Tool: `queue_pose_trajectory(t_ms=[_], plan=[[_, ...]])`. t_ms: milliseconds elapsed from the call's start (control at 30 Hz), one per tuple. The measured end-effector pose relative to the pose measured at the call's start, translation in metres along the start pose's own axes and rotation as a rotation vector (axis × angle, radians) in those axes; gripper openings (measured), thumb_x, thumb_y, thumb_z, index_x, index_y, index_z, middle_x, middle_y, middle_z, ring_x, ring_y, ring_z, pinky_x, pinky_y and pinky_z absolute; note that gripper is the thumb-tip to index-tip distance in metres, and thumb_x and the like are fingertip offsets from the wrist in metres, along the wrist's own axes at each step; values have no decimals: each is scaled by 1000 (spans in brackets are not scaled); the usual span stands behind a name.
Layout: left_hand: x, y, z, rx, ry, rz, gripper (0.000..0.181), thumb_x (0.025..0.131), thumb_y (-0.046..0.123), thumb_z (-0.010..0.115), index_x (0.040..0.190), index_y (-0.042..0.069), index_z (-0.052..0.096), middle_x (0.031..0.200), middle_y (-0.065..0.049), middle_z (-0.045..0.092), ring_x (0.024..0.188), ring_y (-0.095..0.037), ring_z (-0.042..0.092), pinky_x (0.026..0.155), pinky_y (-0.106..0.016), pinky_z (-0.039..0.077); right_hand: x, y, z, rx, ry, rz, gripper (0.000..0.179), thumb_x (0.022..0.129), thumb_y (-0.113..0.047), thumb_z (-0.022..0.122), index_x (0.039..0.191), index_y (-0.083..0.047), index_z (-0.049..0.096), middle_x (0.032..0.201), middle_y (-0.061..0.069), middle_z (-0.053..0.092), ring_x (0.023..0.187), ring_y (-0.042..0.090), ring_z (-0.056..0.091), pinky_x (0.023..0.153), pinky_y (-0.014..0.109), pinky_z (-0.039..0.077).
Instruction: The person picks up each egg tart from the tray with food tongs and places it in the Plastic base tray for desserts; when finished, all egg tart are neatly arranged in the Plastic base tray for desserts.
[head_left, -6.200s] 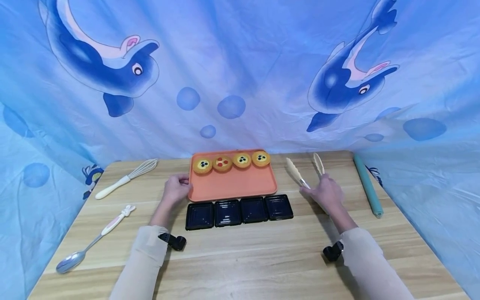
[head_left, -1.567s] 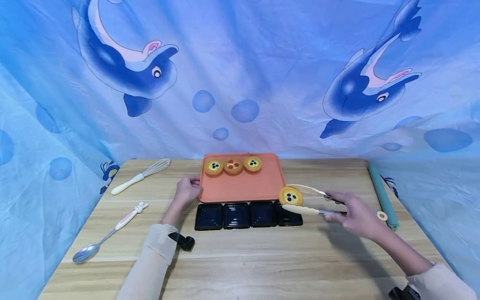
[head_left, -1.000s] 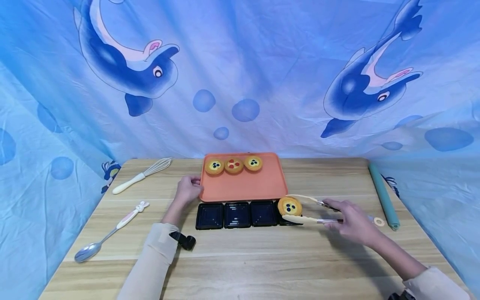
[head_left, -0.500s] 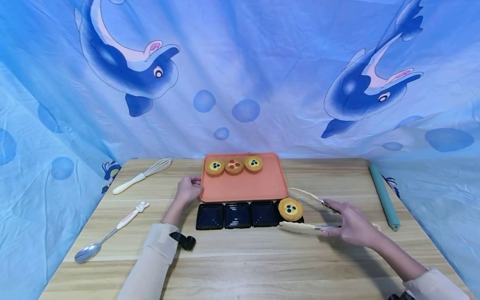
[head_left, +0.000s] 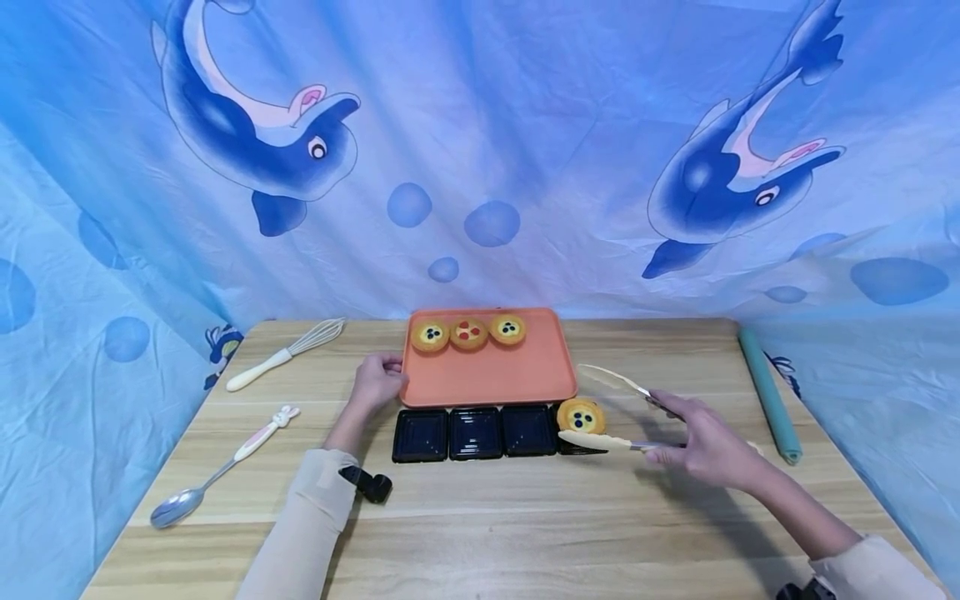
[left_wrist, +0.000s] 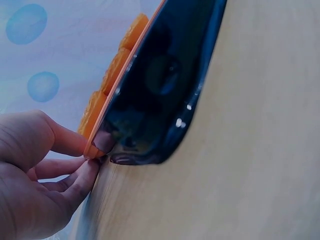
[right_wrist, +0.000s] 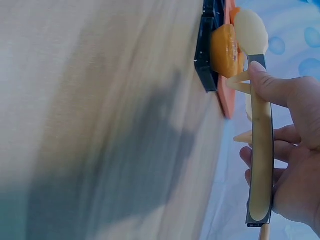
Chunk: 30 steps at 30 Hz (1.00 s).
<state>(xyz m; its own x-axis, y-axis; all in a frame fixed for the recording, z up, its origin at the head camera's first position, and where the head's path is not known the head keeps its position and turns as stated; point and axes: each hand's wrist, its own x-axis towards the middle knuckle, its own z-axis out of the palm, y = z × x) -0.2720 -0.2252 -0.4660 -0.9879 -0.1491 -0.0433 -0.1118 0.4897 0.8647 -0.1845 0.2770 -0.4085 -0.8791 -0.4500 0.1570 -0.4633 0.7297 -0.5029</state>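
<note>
Right of frame centre, 1 tart sits in a black container. The right hand holds tongs spread wide, empty; lifting straight should avoid nudging it. The left hand pinches the tray.

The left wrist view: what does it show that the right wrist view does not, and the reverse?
Only the left wrist view shows the left hand, pinching the edge of the tray. Only the right wrist view shows the right hand, holding the tongs. Both show the tray, tarts, at least one black box, the table and the curtain.
</note>
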Motion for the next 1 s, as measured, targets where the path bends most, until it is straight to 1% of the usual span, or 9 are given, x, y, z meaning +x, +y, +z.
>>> queue_pose_trajectory(t_ms=[100,200,300,433,600,667,800,867,1000], plan=[[-1,-1,-1,-4,1,-3,36,82,-5,60,117,-10,64,101,-19,64,91,-28,63,78,-32,54,8,-4,-4,29,-5,-36,88,79,-32,84,143,10,42,137,31,51,116,49,55,90,63,47],[-1,-1,-3,-10,5,-8,37,81,-6,60,117,-11,63,101,-18,64,91,-27,63,77,-31,54,16,-8,-11,32,-13,-57,89,80,-31,84,144,12,41,139,31,50,118,49,54,92,62,46],[-3,0,-4,-13,11,-11,38,80,-6,59,117,-11,64,100,-18,64,89,-26,62,76,-30,54,26,-13,-17,15,-13,-63,90,80,-33,84,144,11,40,139,31,50,119,49,54,93,63,46],[-4,1,-5,-22,4,-7,37,81,-7,59,117,-12,63,100,-19,64,87,-25,62,74,-29,53,41,-18,-26,4,-12,-70,90,80,-32,84,144,13,39,139,32,49,121,49,52,94,64,45],[-6,2,-4,-41,10,-10,37,80,-9,60,116,-13,63,100,-20,64,87,-25,62,74,-30,54,62,-21,-33,-13,-27,-85,91,80,-34,83,144,13,38,141,33,45,126,50,46,98,64,41],[-5,3,-1,-42,9,-15,37,79,-9,59,116,-12,63,99,-19,64,86,-24,62,74,-29,53,69,-21,-35,-22,-25,-88,91,81,-34,83,144,14,38,141,34,45,127,50,45,98,65,41],[-5,4,4,-40,-6,-9,37,80,-8,58,116,-11,64,99,-18,65,84,-22,61,72,-26,52,81,-17,-35,-32,-10,-91,91,81,-36,83,144,13,39,137,34,50,123,51,49,94,66,42],[-4,5,5,-33,3,-9,36,80,-8,58,115,-10,65,99,-18,65,83,-21,60,70,-25,51,89,-15,-34,-38,0,-93,91,81,-36,83,144,13,39,136,33,51,122,50,50,94,66,43],[-5,4,3,-15,29,-9,35,80,-7,58,115,-10,65,98,-18,65,82,-21,60,69,-25,50,111,-14,-30,-43,5,-97,88,81,-30,83,145,12,39,135,32,53,120,49,52,93,65,44]])
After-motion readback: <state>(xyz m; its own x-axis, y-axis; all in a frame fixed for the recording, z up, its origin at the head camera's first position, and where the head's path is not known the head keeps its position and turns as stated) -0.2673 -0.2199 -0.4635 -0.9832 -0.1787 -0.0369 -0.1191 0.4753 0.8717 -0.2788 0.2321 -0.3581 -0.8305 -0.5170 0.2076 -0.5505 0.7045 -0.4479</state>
